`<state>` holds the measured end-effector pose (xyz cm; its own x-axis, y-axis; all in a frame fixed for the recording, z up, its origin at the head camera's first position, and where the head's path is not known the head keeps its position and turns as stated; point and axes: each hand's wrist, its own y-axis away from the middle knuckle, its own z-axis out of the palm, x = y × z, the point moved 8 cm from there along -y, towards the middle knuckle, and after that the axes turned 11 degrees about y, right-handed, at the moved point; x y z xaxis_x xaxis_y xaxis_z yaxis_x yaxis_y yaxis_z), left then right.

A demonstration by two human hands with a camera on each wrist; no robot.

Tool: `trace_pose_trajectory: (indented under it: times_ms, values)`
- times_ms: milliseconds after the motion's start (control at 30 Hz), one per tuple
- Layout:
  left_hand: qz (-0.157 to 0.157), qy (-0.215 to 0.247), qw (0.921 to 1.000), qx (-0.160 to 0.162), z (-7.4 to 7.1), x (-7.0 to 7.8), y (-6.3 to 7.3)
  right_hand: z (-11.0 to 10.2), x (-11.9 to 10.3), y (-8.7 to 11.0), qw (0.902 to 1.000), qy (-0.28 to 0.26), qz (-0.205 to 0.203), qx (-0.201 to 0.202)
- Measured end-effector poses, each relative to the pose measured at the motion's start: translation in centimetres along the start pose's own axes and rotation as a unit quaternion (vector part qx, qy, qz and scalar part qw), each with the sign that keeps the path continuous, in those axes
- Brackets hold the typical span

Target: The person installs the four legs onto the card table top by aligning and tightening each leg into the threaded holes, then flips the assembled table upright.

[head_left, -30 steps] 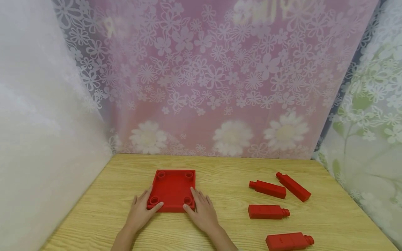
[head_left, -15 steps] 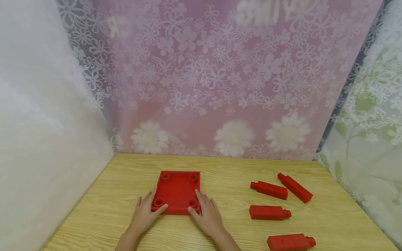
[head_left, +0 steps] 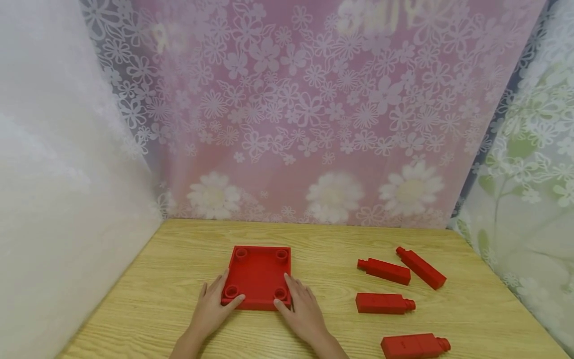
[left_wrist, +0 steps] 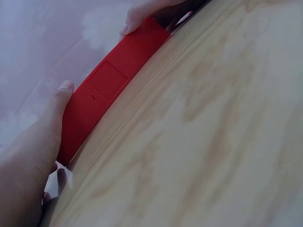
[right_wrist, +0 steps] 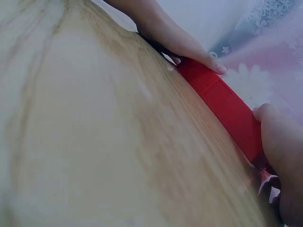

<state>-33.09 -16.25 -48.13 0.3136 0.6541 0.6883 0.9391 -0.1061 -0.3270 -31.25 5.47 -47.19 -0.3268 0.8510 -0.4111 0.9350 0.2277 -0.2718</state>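
A red square panel (head_left: 257, 274) with a raised rim and a round socket in each corner lies on the wooden table, sockets up. My left hand (head_left: 212, 308) holds its near left corner, thumb over the front rim and fingers along the left side. At the near right corner, my right hand (head_left: 305, 309) holds it the same way. Both wrist views show the panel's front side (left_wrist: 109, 80) low against the tabletop, with a thumb near each end. The fingers' undersides are mostly hidden.
Several red square posts with ridged round ends lie to the right: one slanted post (head_left: 421, 268) at the back, another post (head_left: 384, 270) beside it, a third post (head_left: 384, 303) nearer, and the nearest post (head_left: 414, 345) at the bottom. A floral curtain (head_left: 287, 124) hangs behind the table (head_left: 323, 239).
Both hands and the panel between them have slid a little to the right and slightly toward me. The posts lie as before, apart from a small shift of the view.
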Motion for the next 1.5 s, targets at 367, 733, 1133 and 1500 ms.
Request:
trace_pose_trajectory:
  times_ms: [367,733,1133,1500]
  values:
    - [-0.020,-0.001,0.9996,-0.021,0.7,0.2,0.2,-0.2,0.6,0.4,1.0000,-0.002,-0.003,0.004]
    - [-0.005,-0.002,0.9999,-0.011,1.0,0.7,0.4,-0.6,0.7,0.9,0.9999,-0.010,0.001,-0.001]
    - [-0.012,0.002,0.9997,-0.022,1.3,1.6,0.6,-0.9,1.2,1.3,0.9999,-0.011,0.004,-0.006]
    - [-0.010,0.001,0.9999,-0.010,1.8,2.2,1.0,-1.3,1.4,1.7,0.9995,-0.017,0.018,-0.017]
